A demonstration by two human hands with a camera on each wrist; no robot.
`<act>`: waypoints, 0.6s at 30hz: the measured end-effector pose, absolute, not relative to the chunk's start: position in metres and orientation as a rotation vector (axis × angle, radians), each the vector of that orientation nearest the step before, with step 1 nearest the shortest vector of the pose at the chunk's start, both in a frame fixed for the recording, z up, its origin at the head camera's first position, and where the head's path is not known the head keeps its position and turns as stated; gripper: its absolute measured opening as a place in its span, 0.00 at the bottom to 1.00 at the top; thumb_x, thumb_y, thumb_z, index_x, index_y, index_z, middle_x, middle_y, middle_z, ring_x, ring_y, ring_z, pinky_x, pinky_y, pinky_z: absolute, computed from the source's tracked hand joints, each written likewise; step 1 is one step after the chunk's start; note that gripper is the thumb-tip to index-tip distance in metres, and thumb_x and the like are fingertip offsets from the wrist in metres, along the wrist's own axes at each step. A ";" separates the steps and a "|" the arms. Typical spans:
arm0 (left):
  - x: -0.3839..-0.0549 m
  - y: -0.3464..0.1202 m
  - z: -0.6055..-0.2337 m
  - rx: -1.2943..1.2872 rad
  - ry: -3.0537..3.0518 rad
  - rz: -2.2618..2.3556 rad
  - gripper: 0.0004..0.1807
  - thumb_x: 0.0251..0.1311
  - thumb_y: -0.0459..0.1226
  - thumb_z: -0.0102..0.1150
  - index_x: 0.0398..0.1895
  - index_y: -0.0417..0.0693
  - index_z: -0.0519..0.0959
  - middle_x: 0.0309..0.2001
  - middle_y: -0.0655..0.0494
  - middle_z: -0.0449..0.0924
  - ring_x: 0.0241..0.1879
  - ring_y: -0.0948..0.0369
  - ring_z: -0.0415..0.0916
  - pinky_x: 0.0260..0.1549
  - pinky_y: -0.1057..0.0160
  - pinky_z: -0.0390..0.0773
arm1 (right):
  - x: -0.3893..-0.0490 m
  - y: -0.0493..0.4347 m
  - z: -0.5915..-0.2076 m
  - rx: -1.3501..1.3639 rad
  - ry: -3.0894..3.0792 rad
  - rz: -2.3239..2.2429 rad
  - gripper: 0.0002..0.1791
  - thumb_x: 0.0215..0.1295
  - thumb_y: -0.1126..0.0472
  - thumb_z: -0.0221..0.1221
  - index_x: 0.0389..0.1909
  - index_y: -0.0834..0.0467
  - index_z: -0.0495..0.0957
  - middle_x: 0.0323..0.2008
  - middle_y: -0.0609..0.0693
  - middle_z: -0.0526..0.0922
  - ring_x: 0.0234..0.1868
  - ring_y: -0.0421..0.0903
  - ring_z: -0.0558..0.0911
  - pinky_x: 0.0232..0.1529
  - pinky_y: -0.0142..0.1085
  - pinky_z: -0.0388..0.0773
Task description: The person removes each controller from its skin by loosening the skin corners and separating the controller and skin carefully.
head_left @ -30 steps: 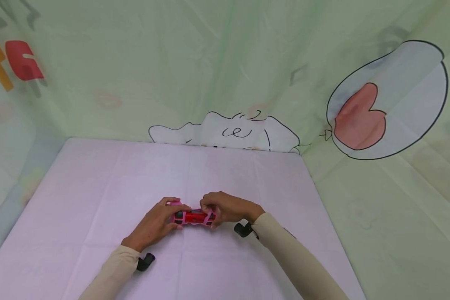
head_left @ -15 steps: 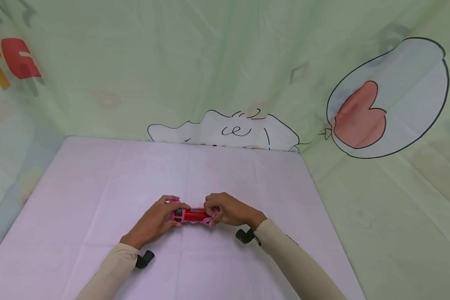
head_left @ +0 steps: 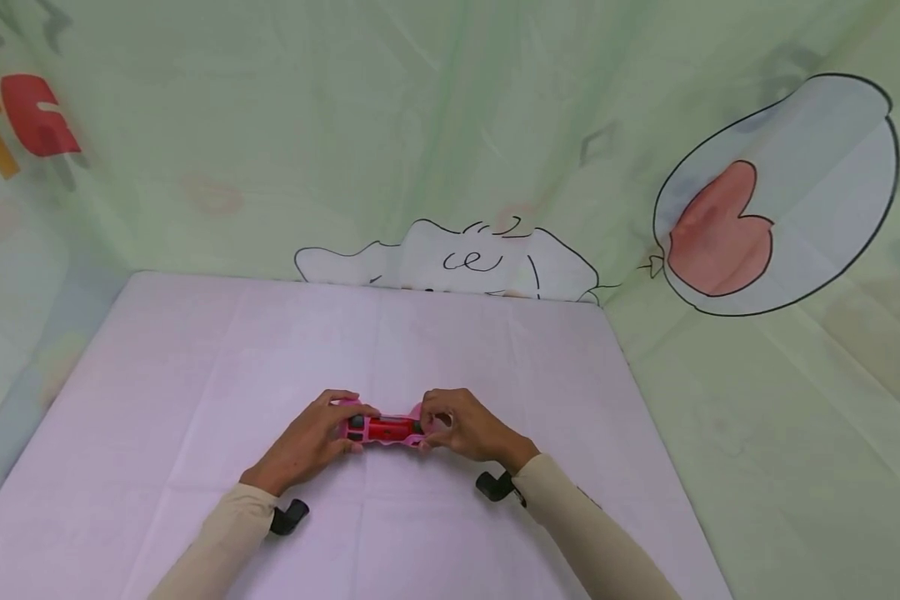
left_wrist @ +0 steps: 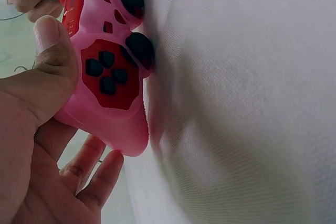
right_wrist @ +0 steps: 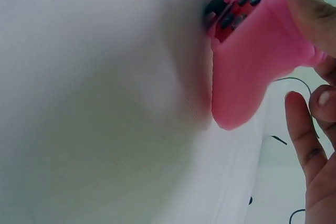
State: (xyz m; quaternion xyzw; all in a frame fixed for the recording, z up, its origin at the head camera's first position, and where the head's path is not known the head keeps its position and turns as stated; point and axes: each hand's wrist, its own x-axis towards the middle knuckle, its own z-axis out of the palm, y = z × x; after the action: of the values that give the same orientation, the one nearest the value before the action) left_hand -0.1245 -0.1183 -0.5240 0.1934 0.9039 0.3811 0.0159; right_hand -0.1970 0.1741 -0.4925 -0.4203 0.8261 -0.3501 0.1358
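Observation:
A red game controller (head_left: 390,429) with black buttons and thumbsticks sits in a pink rubbery cover (left_wrist: 121,135), low over the table. My left hand (head_left: 303,442) grips its left end, thumb on the near face and fingers around the back. At the other end my right hand (head_left: 468,425) pinches the cover's edge between thumb and curled fingers. Red shell and a dark part show beside the right fingers, where the cover's edge is drawn back. In the right wrist view the cover's pink grip (right_wrist: 241,82) hangs below the thumb, with two fingers apart from it.
A pale pink cloth covers the table (head_left: 270,342). Behind it hangs a light green curtain (head_left: 345,125) printed with drawings, and another stretch closes off the right side. Each wrist carries a small black camera; one is the right wrist camera (head_left: 495,486).
My right hand has shifted slightly right, drawing the cover's edge outward and uncovering more of the controller's right end. The left hand has kept its grip almost in place.

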 end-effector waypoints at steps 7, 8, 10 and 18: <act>-0.124 -0.121 -0.522 0.571 2.775 1.225 0.27 0.59 0.37 0.77 0.63 0.61 0.84 0.71 0.41 0.74 0.71 0.45 0.73 0.64 0.42 0.79 | -0.197 0.175 -0.495 -1.232 2.367 -1.057 0.17 0.56 0.64 0.79 0.27 0.47 0.78 0.31 0.39 0.77 0.39 0.41 0.78 0.41 0.42 0.81; -0.124 -0.121 -0.523 0.564 2.770 1.229 0.27 0.59 0.37 0.77 0.63 0.61 0.84 0.71 0.41 0.74 0.71 0.44 0.73 0.64 0.42 0.79 | -0.198 0.175 -0.495 -1.235 2.359 -1.067 0.17 0.56 0.64 0.79 0.27 0.47 0.78 0.31 0.40 0.77 0.40 0.40 0.77 0.42 0.45 0.82; -0.125 -0.121 -0.523 0.555 2.765 1.229 0.27 0.60 0.37 0.77 0.63 0.61 0.84 0.71 0.41 0.74 0.71 0.44 0.73 0.64 0.41 0.79 | -0.199 0.176 -0.496 -1.237 2.351 -1.080 0.17 0.55 0.65 0.79 0.27 0.47 0.78 0.32 0.40 0.78 0.41 0.37 0.77 0.45 0.48 0.83; -0.125 -0.122 -0.525 0.550 2.733 1.257 0.26 0.61 0.36 0.76 0.63 0.63 0.83 0.71 0.43 0.73 0.71 0.43 0.72 0.65 0.40 0.79 | -0.201 0.181 -0.500 -1.250 2.331 -1.133 0.17 0.53 0.66 0.80 0.27 0.47 0.80 0.32 0.40 0.79 0.40 0.40 0.80 0.46 0.46 0.84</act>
State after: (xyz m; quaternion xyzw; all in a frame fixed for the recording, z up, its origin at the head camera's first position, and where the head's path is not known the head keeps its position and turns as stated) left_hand -0.1253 -0.1223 -0.5255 0.1796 0.8930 0.4106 0.0417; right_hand -0.2012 0.1815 -0.5003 -0.4305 0.8030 -0.3904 0.1318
